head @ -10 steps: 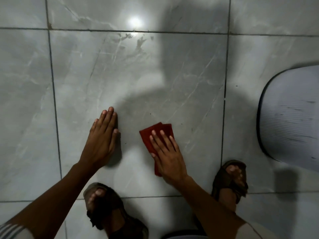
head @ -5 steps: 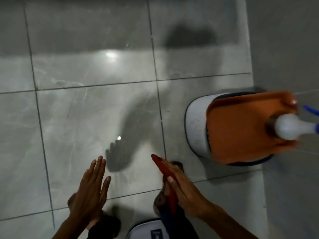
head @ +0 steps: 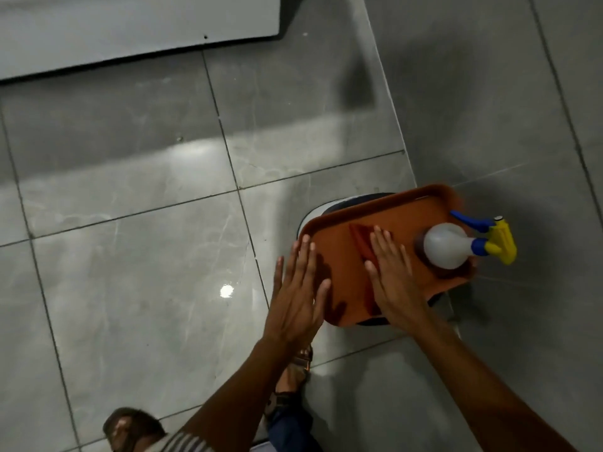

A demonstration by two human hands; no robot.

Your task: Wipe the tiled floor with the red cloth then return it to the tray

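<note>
The red cloth (head: 361,240) lies on the orange tray (head: 408,220), mostly hidden under my right hand (head: 393,275). That hand rests flat on the cloth with its fingers spread. My left hand (head: 298,296) hovers with straight, spread fingers over the tray's left rim and holds nothing. The tray sits on a white round stool (head: 321,213) at the right of the grey tiled floor (head: 137,256).
A white spray bottle (head: 448,244) with a blue and yellow trigger lies on the tray's right end. A grey wall (head: 489,93) rises to the right. A pale panel (head: 130,24) runs along the top left. My sandalled feet (head: 295,370) are below the tray.
The view swung right from the floor to the tray. My right hand lifted the red cloth off the tile and laid it on the tray. My left hand left the floor and moved to the tray's rim.
</note>
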